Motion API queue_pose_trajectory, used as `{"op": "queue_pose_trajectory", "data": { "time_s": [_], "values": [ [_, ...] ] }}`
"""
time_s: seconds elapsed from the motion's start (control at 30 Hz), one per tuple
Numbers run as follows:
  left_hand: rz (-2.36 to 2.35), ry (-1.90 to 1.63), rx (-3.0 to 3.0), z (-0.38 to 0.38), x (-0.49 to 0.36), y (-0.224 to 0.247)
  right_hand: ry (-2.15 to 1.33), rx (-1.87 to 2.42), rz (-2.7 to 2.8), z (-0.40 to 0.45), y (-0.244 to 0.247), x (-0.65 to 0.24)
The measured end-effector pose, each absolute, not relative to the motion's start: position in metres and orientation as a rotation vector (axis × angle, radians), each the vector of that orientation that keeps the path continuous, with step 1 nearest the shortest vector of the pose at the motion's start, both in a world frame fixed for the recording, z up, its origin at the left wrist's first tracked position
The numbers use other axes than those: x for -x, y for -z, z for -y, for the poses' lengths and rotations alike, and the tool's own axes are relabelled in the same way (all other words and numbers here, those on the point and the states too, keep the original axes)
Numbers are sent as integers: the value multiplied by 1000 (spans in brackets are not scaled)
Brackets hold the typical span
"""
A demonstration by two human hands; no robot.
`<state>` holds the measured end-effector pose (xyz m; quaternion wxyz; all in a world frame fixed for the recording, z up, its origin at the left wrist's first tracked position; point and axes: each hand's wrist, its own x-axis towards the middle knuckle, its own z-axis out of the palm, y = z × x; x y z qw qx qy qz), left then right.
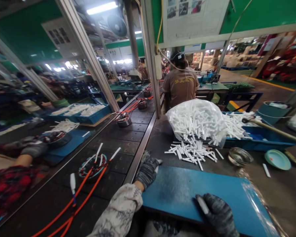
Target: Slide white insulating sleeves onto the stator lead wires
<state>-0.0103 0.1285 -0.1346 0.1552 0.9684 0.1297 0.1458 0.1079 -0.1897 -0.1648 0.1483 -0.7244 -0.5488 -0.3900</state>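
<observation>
My left hand [148,173], in a dark grey striped knit glove, rests at the near left corner of a blue work board [180,184], beside the conveyor's metal edge. Its fingers point away and to the right, parted from the thumb, with nothing seen in them. Lower right, my right hand [217,212] lies over the board in a similar glove, its pale-tipped thumb apart from the fingers. Just beyond the board is a loose pile of short white tubes [192,151]. On the conveyor to the left sits a wound motor stator [92,165] with orange leads and white sleeves.
Behind the pile, a clear bag [197,120] of white tubes leans on a blue tray [259,142]. A metal bowl [240,156] and a green dish [277,159] stand at right. Further stators ride the conveyor belt [118,138]. A co-worker's gloved hand [34,148] works at left; another person sits ahead.
</observation>
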Motion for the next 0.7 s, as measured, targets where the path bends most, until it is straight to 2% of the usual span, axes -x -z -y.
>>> {"op": "queue_pose_trajectory", "data": {
  "time_s": [0.37,0.43,0.53,0.63,0.7],
  "values": [
    [-306,-401,-2776,-125,7,130,1018,2163,1516,188,160,-101],
    [-262,-431,-2818,-122,12,112,1031,2163,1533,188,158,-102],
    [-224,-676,-2917,-127,30,63,1033,2103,1577,190,157,-106],
    [-477,-1088,-2850,-150,52,6,1027,2052,1615,194,159,-109],
    [-616,-1136,-2835,-175,61,-24,1016,2061,1619,195,160,-111]
  ]
}}
